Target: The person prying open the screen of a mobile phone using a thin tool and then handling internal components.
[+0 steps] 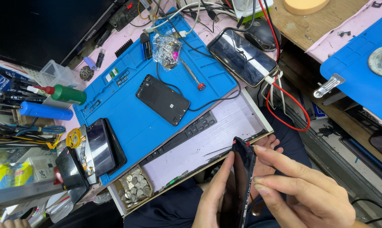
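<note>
Phone (241, 181), dark and held edge-on below the pull-out drawer (224, 126): your left hand (214, 196) cradles its back, your right hand (303, 190) pinches its upper edge with thumb and forefinger; above the drawer, a second black phone (162, 99) lies on the blue mat (127, 122)

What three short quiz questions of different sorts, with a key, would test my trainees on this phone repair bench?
1. True or false: the black back-up phone lies on the blue silicone work mat.
2. What fills the small open drawer compartment? A coins, B screws, C batteries.
3. Fill in: the left hand and right hand together hold a dark slim ____ on edge.

Key: 1 true; 2 A; 3 phone.
</note>
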